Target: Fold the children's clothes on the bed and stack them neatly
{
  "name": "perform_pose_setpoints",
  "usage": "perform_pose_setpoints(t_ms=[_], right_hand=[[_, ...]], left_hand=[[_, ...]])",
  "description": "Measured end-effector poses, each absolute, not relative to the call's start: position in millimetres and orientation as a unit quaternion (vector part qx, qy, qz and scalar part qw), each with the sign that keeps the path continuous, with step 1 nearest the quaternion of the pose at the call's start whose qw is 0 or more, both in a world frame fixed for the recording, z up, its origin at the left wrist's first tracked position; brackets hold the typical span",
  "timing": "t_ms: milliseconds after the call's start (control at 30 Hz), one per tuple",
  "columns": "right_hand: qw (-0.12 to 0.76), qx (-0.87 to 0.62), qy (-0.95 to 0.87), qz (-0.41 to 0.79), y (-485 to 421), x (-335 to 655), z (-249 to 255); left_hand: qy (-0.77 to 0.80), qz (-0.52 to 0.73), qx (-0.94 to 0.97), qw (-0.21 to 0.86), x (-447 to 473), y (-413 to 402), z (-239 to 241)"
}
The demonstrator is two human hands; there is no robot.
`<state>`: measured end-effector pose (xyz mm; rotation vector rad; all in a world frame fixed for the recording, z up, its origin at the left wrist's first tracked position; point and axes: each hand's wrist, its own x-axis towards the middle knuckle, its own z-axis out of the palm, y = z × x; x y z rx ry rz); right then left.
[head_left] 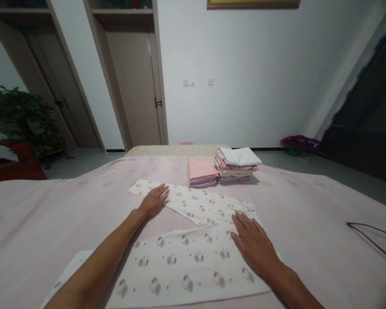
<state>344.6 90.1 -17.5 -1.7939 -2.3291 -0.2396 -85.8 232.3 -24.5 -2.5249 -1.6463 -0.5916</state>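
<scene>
A pair of white pants [189,253] with a cartoon cat print lies spread flat on the pink sheet, the waist toward the right and the two legs reaching left. My left hand [155,200] rests flat on the far leg, fingers stretched out. Near the waist, my right hand [252,240] presses flat on the cloth with its fingers extended. Neither hand grips the fabric. My left forearm crosses over the near leg and hides part of it.
Beyond the pants stand two stacks of folded clothes, a shorter pink stack [202,172] and a taller stack topped with white [241,157]. A thin black looped object [369,240] lies at the right on the pink sheet [312,249]. Potted purple flowers [299,143] stand on the floor.
</scene>
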Motion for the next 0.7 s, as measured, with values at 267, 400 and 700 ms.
perform_pose_setpoints(t_ms=[267,400,700], right_hand=[[0.116,-0.595,-0.790,-0.092,88.1,347.5,-19.4],[0.115,-0.593,-0.793,-0.081,88.2,348.1,-18.4],[0.105,-0.603,-0.790,-0.039,86.8,344.8,2.5]], left_hand=[[-0.633,-0.085,-0.770,-0.015,-69.2,266.6,-31.4],[-0.719,-0.069,-0.691,-0.021,-109.6,280.7,-28.4],[-0.802,-0.071,-0.593,-0.017,-157.3,293.8,-30.4]])
